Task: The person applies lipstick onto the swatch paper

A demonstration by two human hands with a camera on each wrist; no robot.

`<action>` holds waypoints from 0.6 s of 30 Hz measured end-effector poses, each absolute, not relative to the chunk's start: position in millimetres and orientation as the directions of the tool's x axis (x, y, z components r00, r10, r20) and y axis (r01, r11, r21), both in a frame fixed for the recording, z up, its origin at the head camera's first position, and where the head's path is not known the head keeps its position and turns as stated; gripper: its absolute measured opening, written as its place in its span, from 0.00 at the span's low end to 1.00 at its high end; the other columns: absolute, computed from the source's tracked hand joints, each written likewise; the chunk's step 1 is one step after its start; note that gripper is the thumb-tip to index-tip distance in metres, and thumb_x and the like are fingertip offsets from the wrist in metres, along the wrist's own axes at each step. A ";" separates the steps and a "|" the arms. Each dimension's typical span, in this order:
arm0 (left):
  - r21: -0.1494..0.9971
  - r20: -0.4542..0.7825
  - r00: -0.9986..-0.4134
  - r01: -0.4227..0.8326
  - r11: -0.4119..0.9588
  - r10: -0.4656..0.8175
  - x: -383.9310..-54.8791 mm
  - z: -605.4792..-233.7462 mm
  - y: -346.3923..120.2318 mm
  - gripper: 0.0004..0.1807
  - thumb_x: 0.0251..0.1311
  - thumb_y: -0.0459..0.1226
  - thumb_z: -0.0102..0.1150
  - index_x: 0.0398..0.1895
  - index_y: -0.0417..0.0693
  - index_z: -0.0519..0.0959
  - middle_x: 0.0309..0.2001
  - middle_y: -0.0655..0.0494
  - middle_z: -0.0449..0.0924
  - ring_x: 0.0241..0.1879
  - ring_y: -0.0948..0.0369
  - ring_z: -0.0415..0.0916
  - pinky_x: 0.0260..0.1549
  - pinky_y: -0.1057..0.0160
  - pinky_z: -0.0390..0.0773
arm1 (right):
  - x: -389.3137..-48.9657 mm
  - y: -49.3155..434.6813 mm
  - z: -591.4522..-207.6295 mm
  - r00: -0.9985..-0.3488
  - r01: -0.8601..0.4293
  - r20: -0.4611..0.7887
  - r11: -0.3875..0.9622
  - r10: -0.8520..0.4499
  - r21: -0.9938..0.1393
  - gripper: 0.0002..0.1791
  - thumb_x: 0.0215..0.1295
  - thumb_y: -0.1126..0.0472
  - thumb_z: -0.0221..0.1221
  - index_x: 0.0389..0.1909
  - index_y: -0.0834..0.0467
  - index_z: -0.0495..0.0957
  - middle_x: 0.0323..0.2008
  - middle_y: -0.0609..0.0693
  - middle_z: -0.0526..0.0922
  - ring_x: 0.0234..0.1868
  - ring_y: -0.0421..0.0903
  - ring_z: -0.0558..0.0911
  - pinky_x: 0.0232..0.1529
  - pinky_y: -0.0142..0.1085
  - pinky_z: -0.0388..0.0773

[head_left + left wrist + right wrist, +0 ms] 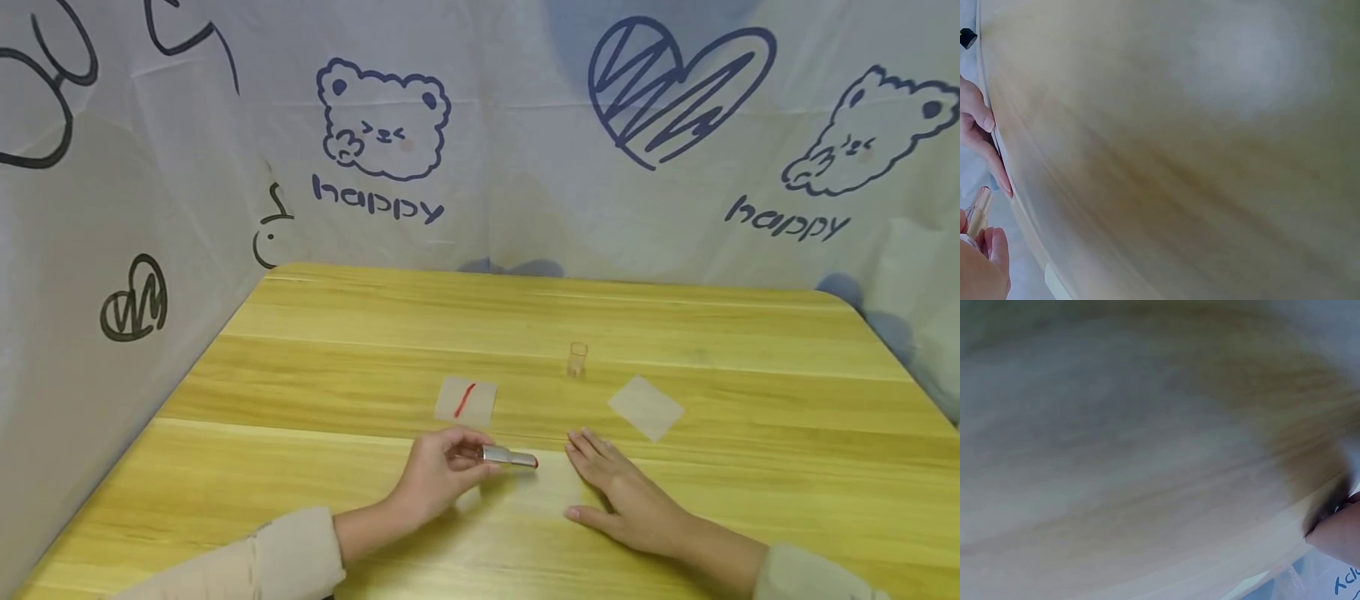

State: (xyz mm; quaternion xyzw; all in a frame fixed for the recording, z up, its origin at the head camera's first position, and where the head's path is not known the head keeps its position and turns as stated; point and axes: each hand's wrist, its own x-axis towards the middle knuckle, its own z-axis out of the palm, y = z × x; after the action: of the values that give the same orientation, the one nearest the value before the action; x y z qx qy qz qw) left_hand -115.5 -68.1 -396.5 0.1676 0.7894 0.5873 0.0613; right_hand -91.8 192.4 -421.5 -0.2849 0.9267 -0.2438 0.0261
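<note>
My left hand [450,471] grips a lipstick [512,457] by its base, with the silver tube and red tip pointing right, above the table. In the left wrist view the lipstick [980,209] shows at the lower left edge, with the left hand's fingers around its base. Flat on the table lies my right hand [630,500], fingers extended and thumb apart, just right of the red tip. Beyond the left hand lies a pale paper square [442,402] bearing one slanted red stroke. Another paper square [647,408], unmarked, lies turned cornerwise beyond the right hand.
A small clear cap [577,360] stands on the wood-grain table [337,367] between and behind the two papers. White cloth [510,167] with drawn bears, hearts and lettering hangs behind the table and along its left side.
</note>
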 end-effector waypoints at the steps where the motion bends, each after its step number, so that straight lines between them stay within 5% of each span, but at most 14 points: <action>1: 0.945 0.106 -0.935 0.200 0.257 0.339 -115.7 -397.1 -67.3 0.13 0.48 0.25 0.64 0.39 0.27 0.77 0.38 0.35 0.81 0.37 0.49 0.82 0.36 0.72 0.82 | -92.0 192.1 -421.1 -0.836 -0.515 0.087 0.720 -0.542 -0.466 0.40 0.64 0.41 0.51 0.66 0.67 0.58 0.70 0.61 0.55 0.71 0.61 0.52 0.72 0.37 0.36; 7: 0.933 0.139 -0.929 0.239 0.270 0.342 -116.6 -399.7 -61.2 0.13 0.48 0.24 0.64 0.38 0.27 0.77 0.36 0.35 0.81 0.36 0.48 0.82 0.36 0.73 0.82 | -92.8 191.0 -420.2 -0.831 -0.518 0.076 0.718 -0.551 -0.464 0.41 0.64 0.41 0.51 0.65 0.69 0.58 0.69 0.63 0.55 0.70 0.62 0.52 0.66 0.58 0.51; 18: 0.920 0.177 -0.924 0.278 0.276 0.339 -121.1 -400.1 -49.7 0.14 0.48 0.28 0.67 0.39 0.29 0.78 0.36 0.37 0.81 0.37 0.49 0.82 0.35 0.72 0.82 | -93.2 192.5 -421.2 -0.831 -0.518 0.074 0.718 -0.552 -0.464 0.41 0.65 0.41 0.51 0.66 0.68 0.57 0.69 0.62 0.54 0.71 0.61 0.52 0.67 0.57 0.49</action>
State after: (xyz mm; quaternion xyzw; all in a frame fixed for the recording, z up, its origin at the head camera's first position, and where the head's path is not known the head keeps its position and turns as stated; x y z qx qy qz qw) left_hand -121.1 -49.7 -400.1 0.1932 0.7982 0.5699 0.0271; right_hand -93.2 192.5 -421.2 -0.2889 0.9262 -0.2397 0.0350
